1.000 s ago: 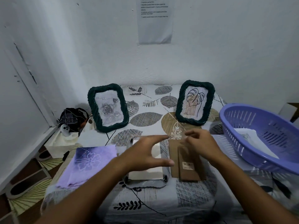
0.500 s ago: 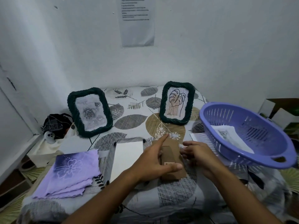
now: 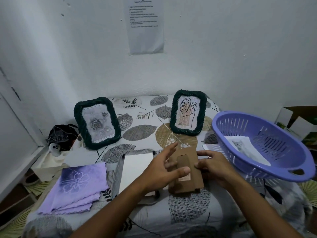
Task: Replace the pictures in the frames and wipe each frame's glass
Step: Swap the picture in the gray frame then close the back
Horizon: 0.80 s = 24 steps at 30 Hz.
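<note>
**Backing board in both hands, frame open on the table**

I have the brown backing board (image 3: 186, 170) at the near middle of the table, just right of the open frame (image 3: 137, 170), which lies flat and shows a plain white face. My left hand (image 3: 164, 170) rests on the board's left edge, thumb laid across its front and fingers spread nearly straight, so this is more a press than a clamp. My right hand (image 3: 212, 166) pinches the right edge with curled fingertips. Whether the board's near end is lifted off the cloth or lying on it, I cannot tell.

The board looks like thin pressed card with a fold-out stand flap on its face: light, fairly stiff, but likely to crease if I bend it. I judge the long edges the safest hold, clear of the flap and its hinge. The frame's glass is the fragile part, and I would keep the frame flat and handle it by its rim.

Left of the frame lies the folded purple cloth (image 3: 75, 184), soft and easy to bunch for wiping. On the right, the purple basket (image 3: 223, 127) holds a printed picture (image 3: 243, 148), thin paper that will flop. At the far side stand two green frames, the rose one (image 3: 97, 122) at left and the leaf one (image 3: 188, 112) at right.
</note>
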{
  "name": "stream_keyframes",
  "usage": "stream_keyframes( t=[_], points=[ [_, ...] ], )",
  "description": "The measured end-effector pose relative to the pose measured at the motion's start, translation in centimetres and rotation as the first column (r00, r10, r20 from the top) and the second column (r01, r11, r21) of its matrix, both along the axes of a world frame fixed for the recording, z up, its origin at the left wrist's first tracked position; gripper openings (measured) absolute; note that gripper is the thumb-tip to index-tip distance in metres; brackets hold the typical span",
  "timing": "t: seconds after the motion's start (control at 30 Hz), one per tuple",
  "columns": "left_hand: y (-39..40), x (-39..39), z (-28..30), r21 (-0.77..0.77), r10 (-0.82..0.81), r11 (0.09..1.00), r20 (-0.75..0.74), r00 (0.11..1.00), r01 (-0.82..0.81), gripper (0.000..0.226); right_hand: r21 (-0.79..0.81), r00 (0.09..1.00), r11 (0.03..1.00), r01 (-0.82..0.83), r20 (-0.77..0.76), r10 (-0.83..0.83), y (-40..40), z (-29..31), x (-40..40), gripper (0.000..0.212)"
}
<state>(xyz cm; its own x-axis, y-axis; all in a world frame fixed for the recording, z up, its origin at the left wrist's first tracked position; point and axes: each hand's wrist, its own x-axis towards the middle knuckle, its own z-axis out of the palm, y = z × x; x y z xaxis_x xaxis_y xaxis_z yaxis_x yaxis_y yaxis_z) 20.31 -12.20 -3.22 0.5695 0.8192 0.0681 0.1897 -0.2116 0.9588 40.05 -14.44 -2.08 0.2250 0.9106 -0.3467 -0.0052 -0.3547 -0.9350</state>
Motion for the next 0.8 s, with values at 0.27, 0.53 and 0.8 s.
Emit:
stream_keyframes(
  t=[0.27, 0.53, 0.8],
  points=[
    [2.0, -9.8, 1.5, 0.493, 0.212, 0.869, -0.451, 0.867, 0.044, 0.081, 0.077, 0.995, 0.997, -0.018, -0.094, 0.025, 1.1, 1.8, -1.7, 0.044],
    [1.0, -17.1, -0.4, 0.453, 0.180, 0.827, -0.775, 0.606, 0.333, 0.093, -0.011, 0.954, 0.970, -0.243, -0.185, 0.236, 2.7, 0.4, -8.0, 0.037],
    [0.8, -17.5, -0.8, 0.393, 0.099, 0.834, -0.796, 0.597, 0.387, 0.084, -0.046, 0.944, 0.957, -0.288, -0.182, 0.275, 3.7, -0.7, -10.7, 0.040]
  ],
)
